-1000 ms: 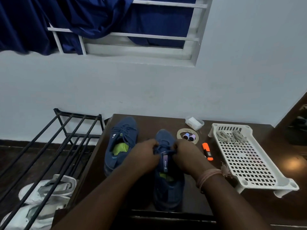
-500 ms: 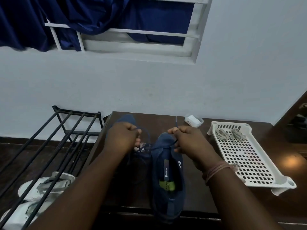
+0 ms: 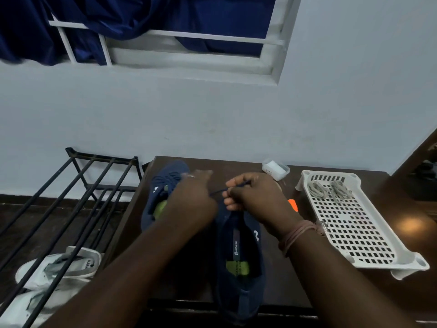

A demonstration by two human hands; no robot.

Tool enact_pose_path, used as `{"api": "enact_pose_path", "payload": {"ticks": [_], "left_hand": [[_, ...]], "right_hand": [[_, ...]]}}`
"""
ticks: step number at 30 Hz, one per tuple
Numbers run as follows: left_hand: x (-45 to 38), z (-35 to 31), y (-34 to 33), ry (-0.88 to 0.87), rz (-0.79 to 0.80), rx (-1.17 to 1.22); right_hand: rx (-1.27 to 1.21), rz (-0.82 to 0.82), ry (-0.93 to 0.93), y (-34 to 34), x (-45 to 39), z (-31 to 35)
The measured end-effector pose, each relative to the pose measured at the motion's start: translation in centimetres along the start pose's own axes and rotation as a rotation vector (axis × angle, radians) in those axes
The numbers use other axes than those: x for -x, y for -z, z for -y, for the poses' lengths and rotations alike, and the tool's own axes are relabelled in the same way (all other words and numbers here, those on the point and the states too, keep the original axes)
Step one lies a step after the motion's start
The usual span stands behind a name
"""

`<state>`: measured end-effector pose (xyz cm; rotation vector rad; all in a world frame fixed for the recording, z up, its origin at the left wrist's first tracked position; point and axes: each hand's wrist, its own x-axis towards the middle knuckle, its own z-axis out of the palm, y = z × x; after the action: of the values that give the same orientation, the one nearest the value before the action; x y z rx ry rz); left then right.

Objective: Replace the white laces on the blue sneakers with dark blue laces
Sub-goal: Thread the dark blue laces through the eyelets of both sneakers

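pinching a dark blue lace (image 3: 218, 191) between curled fingers, the right hand (image 3: 256, 197) sits over the front of the near blue sneaker (image 3: 240, 263), which lies on the dark brown table (image 3: 295, 280) with its heel toward the camera. the lace runs taut from the right hand toward the left hand (image 3: 192, 200); that hand is blurred and seen from the back, so i cannot tell whether its fingers grip the lace. the second blue sneaker (image 3: 163, 185) rests just left of it, already showing dark lacing, partly hidden by the left hand. at right, a white perforated tray (image 3: 354, 233) holds two bundles of white laces (image 3: 329, 189) at its far end. an orange marker (image 3: 293, 205) peeks out beside the right wrist. a black metal rack (image 3: 78, 197) stands left of the table, with white shoes (image 3: 59, 268) below it.
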<state>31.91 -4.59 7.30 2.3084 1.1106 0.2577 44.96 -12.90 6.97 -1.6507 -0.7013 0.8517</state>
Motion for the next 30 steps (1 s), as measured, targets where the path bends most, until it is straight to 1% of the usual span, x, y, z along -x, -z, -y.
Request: {"api": "enact_pose_path", "payload": {"ticks": [3,5,6,7,8,10,11,13,14,16,18,20,23,26,28,30], "left_hand": [[-0.8,-0.2,-0.8,-0.227,0.046,0.212],[-1.6,0.1,-0.6,-0.321,0.033,0.198],[-1.9,0.3,-0.5,-0.333,0.016,0.149],[-2.2,0.4,-0.5,-0.322,-0.010,0.103],[-2.4,0.7,-0.7,-0.297,-0.037,0.090],[-2.4,1.2,-1.2,-0.190,-0.055,0.128],[-2.4,1.4,-1.5,-0.118,-0.047,0.137],[-2.4,1.8,-2.2,0.010,-0.004,0.153],[-2.6,2.1,-2.6,0.064,0.028,0.150],[-2.7,2.2,-3.0,0.113,0.103,0.154],[-3.1,2.3,-3.5,0.103,0.164,0.223],[-2.9,2.0,-3.7,0.069,0.200,0.222],[-2.8,2.0,-3.6,0.041,0.147,0.224],[-2.6,2.4,-3.7,0.069,0.106,0.202],[-2.7,2.7,-4.1,0.095,0.106,0.198],[-2.5,2.5,-4.3,0.092,0.099,0.132]], "right_hand": [[-0.116,0.014,-0.040,-0.6,-0.3,0.2],[-0.169,0.026,-0.086,-0.4,-0.4,-0.1],[-0.124,0.035,-0.105,0.0,-0.5,-0.3],[0.013,0.028,-0.091,0.6,-0.7,-0.7],[0.206,0.003,-0.047,1.2,-1.0,-1.2],[0.519,-0.074,0.019,2.0,-1.5,-2.1],[0.605,-0.081,0.024,2.1,-1.5,-2.3],[0.730,-0.033,-0.011,1.6,-1.2,-2.5],[0.753,0.004,-0.045,1.2,-1.1,-2.5],[0.728,0.086,-0.104,0.3,-0.9,-2.7],[0.681,0.114,-0.147,-0.4,-1.1,-3.4],[0.676,0.102,-0.174,-0.4,-1.3,-3.7],[0.791,0.172,-0.192,-0.1,-1.7,-3.4],[0.792,0.194,-0.270,0.0,-1.8,-3.4],[0.822,0.201,-0.230,-0.1,-1.6,-3.4],[0.823,0.196,-0.186,-0.2,-1.4,-3.6]]}}
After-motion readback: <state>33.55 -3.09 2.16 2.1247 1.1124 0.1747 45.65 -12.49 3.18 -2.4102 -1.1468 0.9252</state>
